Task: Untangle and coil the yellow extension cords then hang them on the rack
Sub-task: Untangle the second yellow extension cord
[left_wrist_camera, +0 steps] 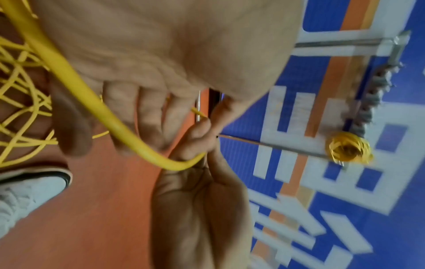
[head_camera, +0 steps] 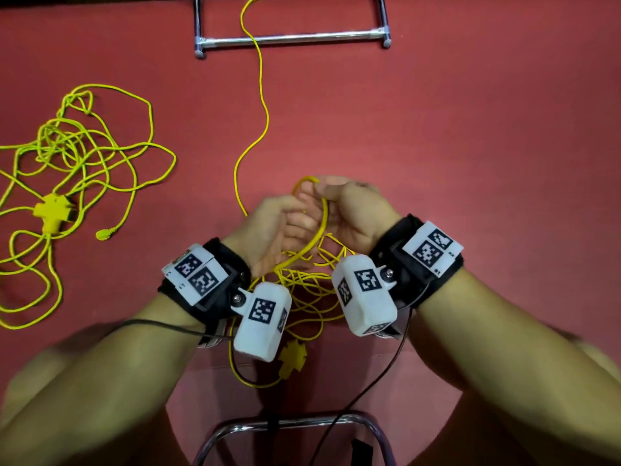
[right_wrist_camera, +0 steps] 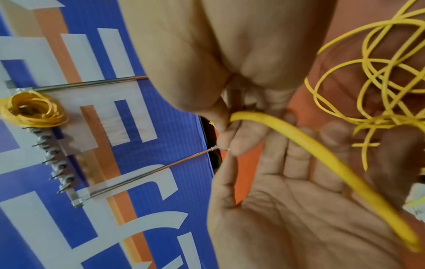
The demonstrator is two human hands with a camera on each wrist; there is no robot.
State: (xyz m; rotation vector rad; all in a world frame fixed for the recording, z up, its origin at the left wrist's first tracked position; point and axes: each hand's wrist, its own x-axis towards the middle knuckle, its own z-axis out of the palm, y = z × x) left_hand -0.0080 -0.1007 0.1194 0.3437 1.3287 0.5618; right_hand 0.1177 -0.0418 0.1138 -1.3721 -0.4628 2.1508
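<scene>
Fingers: right hand (head_camera: 349, 210) pinches the yellow cord (head_camera: 319, 230) near its top bend, thumb and forefinger closed on it. Left hand (head_camera: 275, 230) looks loosely cupped, palm open, cord running across its fingers (left_wrist_camera: 147, 116); I can't tell if it really grips.
Cord in hand: one strand arcs between both hands; a loose bundle (head_camera: 302, 290) hangs below the wrists with a yellow socket block (head_camera: 294, 358) at the bottom. A long run leads off across the red floor (head_camera: 470, 129) toward the rack (head_camera: 292, 40).
Second cord: tangled pile (head_camera: 77, 153) at my left on the floor, own socket block (head_camera: 53, 210) and plug (head_camera: 104, 233) showing, well apart from the hands.
Rack: one coil (left_wrist_camera: 349, 149) already on a rod, seen from both wrist cams.
Risk 1: hanging loops cross each other; pulling the strand through could cinch a knot.
Risk 2: I judge the left hold weak; gathered loops could slip off and drop.
Risk 3: dangling block could swing and snag loops or the wrist cables.
Risk 4: floor run may drag against the rack base.
Containers: none in view; only the rack holds anything, that one coil.
</scene>
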